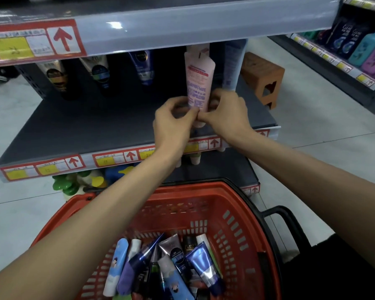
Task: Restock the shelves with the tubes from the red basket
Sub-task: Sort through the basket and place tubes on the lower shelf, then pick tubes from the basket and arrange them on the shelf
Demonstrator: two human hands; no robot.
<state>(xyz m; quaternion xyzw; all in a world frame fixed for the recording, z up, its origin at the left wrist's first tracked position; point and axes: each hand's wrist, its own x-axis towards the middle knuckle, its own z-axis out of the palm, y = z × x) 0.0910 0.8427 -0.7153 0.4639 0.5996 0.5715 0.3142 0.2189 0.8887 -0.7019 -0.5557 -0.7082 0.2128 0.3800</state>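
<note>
From the head view I look down at a dark shelf (pixel 85 126) in a shop. My left hand (pixel 173 124) and my right hand (pixel 227 113) are both out in front of me, close together over the right part of this shelf. Both hands hold the pink tube (pixel 198 81). The fingers curl round its low end, the left hand on its left side and the right hand on its right side, and the thumbs meet in front of it. The pink tube stands up straight with its white cap at the bottom. I cannot tell if the cap touches the shelf.

At the far side of the shelf stand more tubes: a black and gold tube (pixel 54 76) on the left, a dark tube (pixel 100 72) next to it, a blue tube (pixel 143 68) in the middle, and a pale blue tube (pixel 233 63) just right of the pink one. Price tags (pixel 74 162) with red arrows run along the near edge of the shelf.

Near me, under my arms, is the red basket (pixel 247 224). A pile of tubes (pixel 167 267) lies in its near part, all mixed up, mostly blue, white and black. A black handle (pixel 288 221) sticks out on its right side.

On the floor to the far right stands a brown stool (pixel 262 79). Past it, another rack holds bottles (pixel 368 48) in dark blue, teal and purple
</note>
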